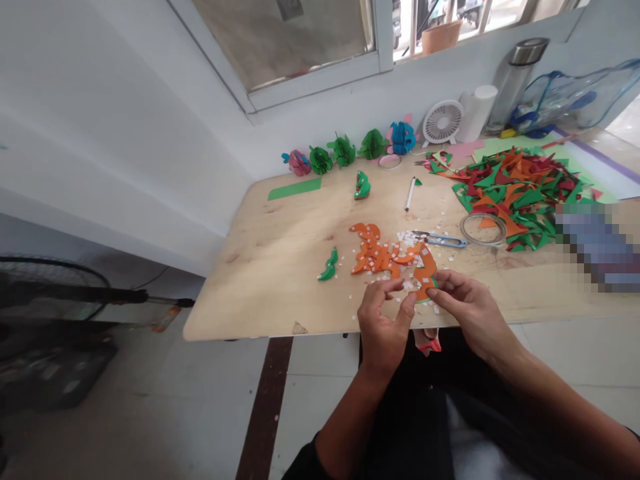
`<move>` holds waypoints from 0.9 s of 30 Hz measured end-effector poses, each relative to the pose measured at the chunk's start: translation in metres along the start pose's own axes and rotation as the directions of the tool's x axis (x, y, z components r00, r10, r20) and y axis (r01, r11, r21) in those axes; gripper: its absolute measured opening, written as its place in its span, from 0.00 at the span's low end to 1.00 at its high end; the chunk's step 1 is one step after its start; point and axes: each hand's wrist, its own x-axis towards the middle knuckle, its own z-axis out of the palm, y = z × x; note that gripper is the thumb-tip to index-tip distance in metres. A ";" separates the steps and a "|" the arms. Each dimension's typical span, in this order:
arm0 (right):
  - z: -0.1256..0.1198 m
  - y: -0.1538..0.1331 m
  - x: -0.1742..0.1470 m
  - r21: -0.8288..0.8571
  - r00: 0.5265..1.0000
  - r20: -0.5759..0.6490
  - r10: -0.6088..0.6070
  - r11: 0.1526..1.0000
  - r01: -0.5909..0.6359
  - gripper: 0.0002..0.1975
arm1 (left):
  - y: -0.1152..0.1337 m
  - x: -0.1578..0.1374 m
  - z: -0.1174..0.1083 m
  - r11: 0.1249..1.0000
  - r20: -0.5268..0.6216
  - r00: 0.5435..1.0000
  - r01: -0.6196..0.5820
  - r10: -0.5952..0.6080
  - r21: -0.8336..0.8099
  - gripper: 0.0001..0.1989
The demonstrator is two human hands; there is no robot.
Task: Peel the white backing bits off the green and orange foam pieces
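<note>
Between thumb and fingers of my right hand [473,308] is a wavy orange paper cut-out [425,272] with a green edge and small white squares on it. My left hand [384,325] is at its left side, thumb and forefinger apart, the thumb tip close to the cut-out's lower edge. Whether that thumb touches the paper I cannot tell. Just beyond my hands lies a heap of orange cut-outs [375,257], strewn with white paper squares. Left of the heap is a green wavy cut-out [328,265], and farther back a small green stack [361,185].
Blue-handled thread snips [443,240] and a tape roll [483,229] lie right of the heap. A big pile of coloured scraps [525,190] covers the back right. Along the wall stand folded paper figures [344,151], a small white fan [443,123] and a bottle [517,83].
</note>
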 end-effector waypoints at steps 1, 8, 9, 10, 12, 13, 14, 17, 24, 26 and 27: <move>-0.001 0.002 0.001 -0.045 0.999 -0.017 -0.030 0.999 0.029 0.10 | 0.002 0.001 0.001 0.985 -0.020 0.990 -0.135 0.137 0.106 0.08; -0.009 0.014 0.003 -0.414 0.980 -0.023 -0.199 0.894 0.172 0.08 | 0.003 0.013 0.010 0.642 0.219 0.821 -0.554 0.527 0.529 0.06; -0.011 0.014 0.003 -0.444 0.977 -0.011 -0.212 0.877 0.185 0.07 | 0.003 0.015 0.010 0.630 0.239 0.812 -0.569 0.532 0.529 0.06; -0.012 0.013 0.002 -0.466 0.975 0.000 -0.222 0.863 0.196 0.06 | 0.003 0.016 0.009 0.634 0.253 0.810 -0.575 0.529 0.517 0.05; -0.013 0.012 0.001 -0.494 0.973 0.014 -0.228 0.845 0.205 0.06 | 0.003 0.019 0.007 0.669 0.277 0.818 -0.572 0.503 0.475 0.05; -0.014 0.010 0.000 -0.505 0.974 0.019 -0.225 0.839 0.204 0.07 | 0.004 0.020 0.006 0.688 0.292 0.824 -0.566 0.485 0.455 0.04; -0.014 0.009 -0.001 -0.516 0.975 0.019 -0.221 0.833 0.199 0.08 | 0.005 0.022 0.005 0.704 0.307 0.829 -0.559 0.467 0.438 0.04; -0.015 0.007 -0.003 -0.556 0.977 0.010 -0.214 0.811 0.183 0.08 | 0.009 0.026 0.001 0.728 0.365 0.834 -0.543 0.413 0.418 0.05; -0.013 0.005 -0.005 -0.603 0.971 0.012 -0.238 0.773 0.197 0.07 | 0.015 0.032 -0.002 0.713 0.459 0.830 -0.527 0.316 0.463 0.05; -0.013 0.003 -0.006 -0.615 0.970 0.006 -0.243 0.764 0.195 0.07 | 0.015 0.032 -0.003 0.709 0.482 0.818 -0.540 0.314 0.454 0.05; -0.013 0.003 -0.006 -0.621 0.969 0.005 -0.247 0.759 0.197 0.07 | 0.015 0.032 -0.003 0.706 0.491 0.813 -0.546 0.314 0.451 0.05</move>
